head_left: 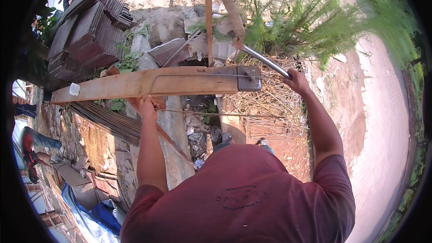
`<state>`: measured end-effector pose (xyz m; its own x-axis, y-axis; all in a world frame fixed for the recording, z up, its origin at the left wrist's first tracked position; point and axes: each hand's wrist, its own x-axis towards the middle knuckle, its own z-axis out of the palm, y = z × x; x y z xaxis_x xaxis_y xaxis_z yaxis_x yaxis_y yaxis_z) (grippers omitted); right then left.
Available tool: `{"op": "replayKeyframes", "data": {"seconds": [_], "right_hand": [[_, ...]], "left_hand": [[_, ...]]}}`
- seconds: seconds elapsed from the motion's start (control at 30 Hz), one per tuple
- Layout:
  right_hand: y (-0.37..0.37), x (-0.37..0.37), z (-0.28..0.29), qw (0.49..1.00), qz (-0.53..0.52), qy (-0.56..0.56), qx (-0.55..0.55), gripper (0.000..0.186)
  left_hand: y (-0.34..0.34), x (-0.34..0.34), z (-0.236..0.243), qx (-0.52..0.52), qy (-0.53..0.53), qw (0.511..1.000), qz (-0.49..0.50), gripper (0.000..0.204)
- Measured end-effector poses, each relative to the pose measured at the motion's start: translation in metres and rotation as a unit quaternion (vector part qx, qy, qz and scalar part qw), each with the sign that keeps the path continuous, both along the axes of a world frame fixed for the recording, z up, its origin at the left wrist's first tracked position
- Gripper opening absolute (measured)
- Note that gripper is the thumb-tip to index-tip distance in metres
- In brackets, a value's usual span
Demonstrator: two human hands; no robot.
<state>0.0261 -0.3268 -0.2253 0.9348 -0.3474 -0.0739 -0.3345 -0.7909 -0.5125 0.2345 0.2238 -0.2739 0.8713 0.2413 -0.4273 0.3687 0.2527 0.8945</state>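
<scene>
A long wooden beam (189, 84) lies crosswise in front of me, with a dark metal plate (245, 84) and small pegs at its right end. Along its top runs a thin steel rod (198, 75), bent near the left; its other leg stretches rightward below the beam. My left hand (147, 109) is closed around the rod by that bend. In my right hand (296, 82) is the lower end of a silver metal pipe lever (265, 60). The lever slants up and left, past the plate and apart from it, to a rusty head (238, 43).
Several bent rods (270, 103) lie piled below the plate. Straight rods (105, 121) are bundled under the beam's left part. Stacked corrugated sheets (90, 36) stand far left, feathery green branches (301, 27) far right. A white cup-like object (74, 89) sits on the beam. People (33, 146) are at left.
</scene>
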Motion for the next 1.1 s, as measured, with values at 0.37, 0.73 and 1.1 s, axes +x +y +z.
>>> {"op": "replayKeyframes", "data": {"seconds": [0.37, 0.73, 1.1], "right_hand": [[0.054, 0.011, -0.006, 0.998, -0.025, -0.054, -0.004, 0.036], [0.045, 0.023, -0.004, 1.0, 0.003, 0.02, -0.007, 0.041], [-0.133, -0.014, 0.023, 0.954, 0.049, 0.017, -0.295, 0.024]], "left_hand": [[-0.01, -0.001, 0.021, 0.647, -0.157, 0.736, -0.12, 0.047], [-0.047, 0.05, 0.01, 0.725, -0.025, 0.641, -0.253, 0.077], [-0.059, 0.055, -0.003, 0.792, -0.001, 0.568, -0.223, 0.076]]}}
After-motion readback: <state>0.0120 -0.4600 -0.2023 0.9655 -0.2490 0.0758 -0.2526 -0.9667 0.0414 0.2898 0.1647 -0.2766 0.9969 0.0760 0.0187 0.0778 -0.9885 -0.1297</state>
